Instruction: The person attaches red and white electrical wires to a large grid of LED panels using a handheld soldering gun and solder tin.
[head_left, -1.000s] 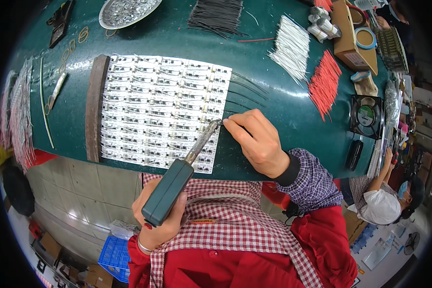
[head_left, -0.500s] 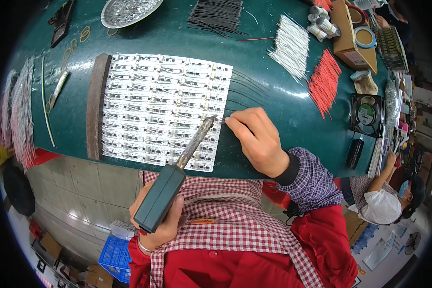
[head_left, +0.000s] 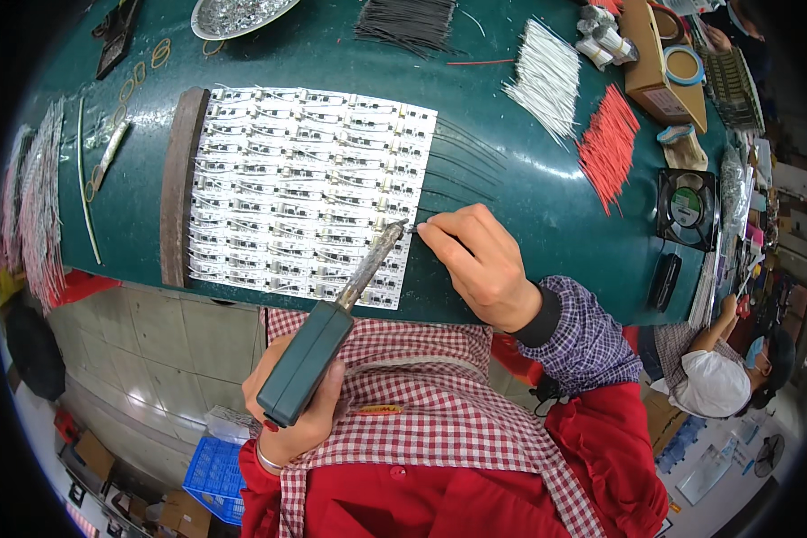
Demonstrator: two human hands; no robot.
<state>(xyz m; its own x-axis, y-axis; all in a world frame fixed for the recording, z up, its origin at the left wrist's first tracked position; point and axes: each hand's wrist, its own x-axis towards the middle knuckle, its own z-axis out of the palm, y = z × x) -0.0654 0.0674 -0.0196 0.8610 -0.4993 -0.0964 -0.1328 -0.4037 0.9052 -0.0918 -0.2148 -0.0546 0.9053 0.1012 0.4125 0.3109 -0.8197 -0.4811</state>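
My left hand [head_left: 287, 394] is wrapped round the dark green handle of a soldering iron [head_left: 307, 359]. The iron slants up and to the right, its tip close to the right edge of a white circuit board panel [head_left: 309, 193] covered in rows of small components. Beside that edge my right hand [head_left: 482, 264] is closed in a pinch on a thin dark wire [head_left: 414, 228], mostly hidden by the fingers. Several black wires [head_left: 462, 161] stick out to the right from the panel's upper rows. A brown bar [head_left: 183, 188] lies along the panel's left side.
Bundles of black wires [head_left: 405, 25], white wires [head_left: 545, 81] and red wires [head_left: 608, 148] lie on the green table. A metal dish [head_left: 242, 16] stands at the back, a cardboard box [head_left: 655, 67] and a fan [head_left: 687, 206] at the right. A co-worker [head_left: 713, 381] sits beyond.
The panel and table appear slightly higher in the view. The iron's tip and my right fingertips now sit a little lower along the panel's right edge.
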